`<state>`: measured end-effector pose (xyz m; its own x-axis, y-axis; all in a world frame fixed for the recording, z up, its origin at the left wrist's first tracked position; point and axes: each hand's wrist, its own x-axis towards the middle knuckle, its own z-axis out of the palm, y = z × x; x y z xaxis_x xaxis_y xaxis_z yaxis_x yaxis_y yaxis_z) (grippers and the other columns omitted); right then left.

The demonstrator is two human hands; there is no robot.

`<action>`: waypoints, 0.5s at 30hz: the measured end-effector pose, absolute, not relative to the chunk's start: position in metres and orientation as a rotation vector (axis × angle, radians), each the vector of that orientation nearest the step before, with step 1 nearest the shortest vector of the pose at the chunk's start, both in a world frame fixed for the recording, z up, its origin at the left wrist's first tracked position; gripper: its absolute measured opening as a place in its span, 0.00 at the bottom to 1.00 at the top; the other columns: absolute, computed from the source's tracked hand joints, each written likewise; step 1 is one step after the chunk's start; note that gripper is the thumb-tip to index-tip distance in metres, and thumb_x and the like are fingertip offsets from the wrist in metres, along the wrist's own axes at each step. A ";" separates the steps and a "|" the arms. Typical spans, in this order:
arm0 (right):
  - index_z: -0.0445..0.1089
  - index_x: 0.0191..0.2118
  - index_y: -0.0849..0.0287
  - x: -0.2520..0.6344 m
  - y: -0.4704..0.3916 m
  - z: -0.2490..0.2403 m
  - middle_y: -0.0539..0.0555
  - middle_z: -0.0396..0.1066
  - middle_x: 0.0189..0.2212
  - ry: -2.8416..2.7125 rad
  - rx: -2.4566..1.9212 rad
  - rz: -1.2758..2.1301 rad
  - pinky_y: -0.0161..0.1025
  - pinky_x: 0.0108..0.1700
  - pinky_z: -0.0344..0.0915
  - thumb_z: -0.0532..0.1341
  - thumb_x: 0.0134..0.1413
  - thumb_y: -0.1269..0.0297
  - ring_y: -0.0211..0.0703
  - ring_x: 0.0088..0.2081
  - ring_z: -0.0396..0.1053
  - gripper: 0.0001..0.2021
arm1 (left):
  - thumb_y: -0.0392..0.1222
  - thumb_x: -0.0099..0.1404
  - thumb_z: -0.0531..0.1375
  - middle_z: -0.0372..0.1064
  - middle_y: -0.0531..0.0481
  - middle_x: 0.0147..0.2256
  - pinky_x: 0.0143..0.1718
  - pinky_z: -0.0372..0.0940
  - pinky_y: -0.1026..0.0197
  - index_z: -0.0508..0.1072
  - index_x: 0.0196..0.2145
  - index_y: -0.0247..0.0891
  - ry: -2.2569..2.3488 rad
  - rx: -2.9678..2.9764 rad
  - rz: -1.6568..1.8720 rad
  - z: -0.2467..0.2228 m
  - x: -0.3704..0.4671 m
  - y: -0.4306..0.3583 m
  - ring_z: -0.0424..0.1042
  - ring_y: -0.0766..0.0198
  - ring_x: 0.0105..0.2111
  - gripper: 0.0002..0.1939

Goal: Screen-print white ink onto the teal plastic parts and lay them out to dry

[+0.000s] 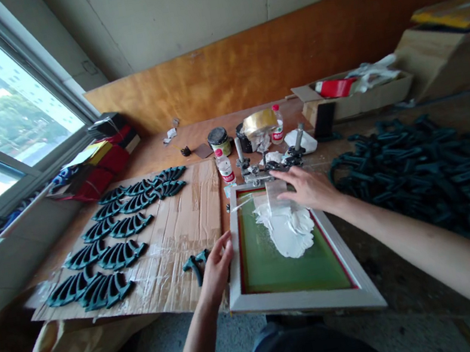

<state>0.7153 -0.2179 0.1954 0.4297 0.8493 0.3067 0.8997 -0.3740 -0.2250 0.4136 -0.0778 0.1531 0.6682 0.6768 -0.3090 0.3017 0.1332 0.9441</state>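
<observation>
A screen-printing frame [308,304] with a green mesh lies in front of me, and a thick mass of white ink [290,233] is spread over its upper half. My right hand [307,188] is closed on a translucent squeegee [278,197], whose lower edge meets the ink. At the frame's left side, my left hand [218,267] has its fingers bent against the rail, with the thumb alongside. Just left of that hand, a couple of dark green curved plastic parts [196,265] lie on the cardboard. A metal hinge clamp [257,177] stands at the frame's far end.
Rows of similar green parts [110,228] lie on a cardboard sheet [167,230] at left. A large heap of dark green parts [418,180] covers the right side. Behind the frame stand a red-capped bottle [225,168], a jar [219,141] and a roll of tape [259,122].
</observation>
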 end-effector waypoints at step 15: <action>0.65 0.32 0.59 0.644 -0.269 0.084 0.54 0.71 0.29 -1.311 -2.481 0.221 0.35 0.33 0.62 0.57 0.62 0.64 0.43 0.32 0.70 0.07 | 0.66 0.62 0.54 0.76 0.43 0.34 0.25 0.63 0.67 0.71 0.44 0.34 0.721 1.229 0.715 0.216 0.491 -0.076 0.73 0.65 0.28 0.30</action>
<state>0.6436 -0.2690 0.0836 0.5654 0.8247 0.0147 0.7742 -0.5245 -0.3543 0.4911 -0.0763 0.2160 0.5849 0.8051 -0.0981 -0.0917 0.1858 0.9783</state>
